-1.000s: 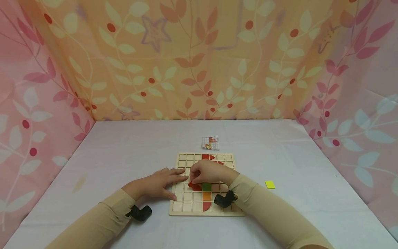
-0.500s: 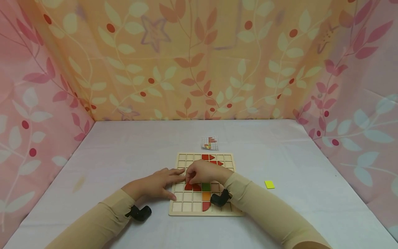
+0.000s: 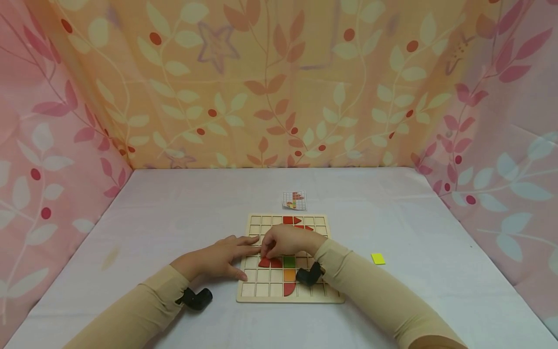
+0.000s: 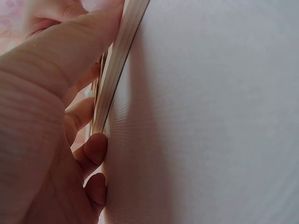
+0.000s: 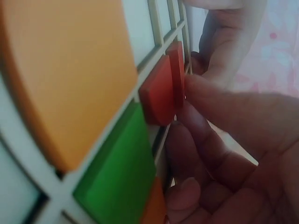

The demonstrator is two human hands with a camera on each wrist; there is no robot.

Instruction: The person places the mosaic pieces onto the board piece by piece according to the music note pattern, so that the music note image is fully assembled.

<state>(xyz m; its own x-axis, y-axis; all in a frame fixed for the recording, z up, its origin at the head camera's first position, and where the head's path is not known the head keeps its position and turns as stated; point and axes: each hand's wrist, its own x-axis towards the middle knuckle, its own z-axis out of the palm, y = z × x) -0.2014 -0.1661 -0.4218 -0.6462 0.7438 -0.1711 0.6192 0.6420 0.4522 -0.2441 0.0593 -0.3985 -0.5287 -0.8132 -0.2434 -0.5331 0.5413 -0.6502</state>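
Note:
A wooden grid board (image 3: 289, 300) lies on the table before me. My right hand (image 3: 287, 241) reaches over it, thumb and fingers pinching a small red tile (image 3: 263, 262) at a cell left of another red tile (image 3: 276, 263). In the right wrist view the pinched red tile (image 5: 177, 74) stands just beyond a red tile with a curved edge (image 5: 159, 93). A green square tile (image 3: 289, 262), an orange tile (image 3: 289, 275) and a red quarter-round tile (image 3: 289, 289) sit in the grid. Fingers extended, my left hand (image 3: 218, 257) rests at the board's left edge.
Behind the board lies a small printed pattern card (image 3: 294, 200). A yellow square tile (image 3: 378, 259) is on the table to the right. More red tiles (image 3: 287, 220) fill cells near the board's far edge, partly hidden by my right hand. Patterned curtains (image 3: 279, 97) enclose the table.
My right hand has shifted slightly left with the red tile, which has gone from tilted over the neighbouring red tile to lying low at the cell beside it. My left hand has stayed put.

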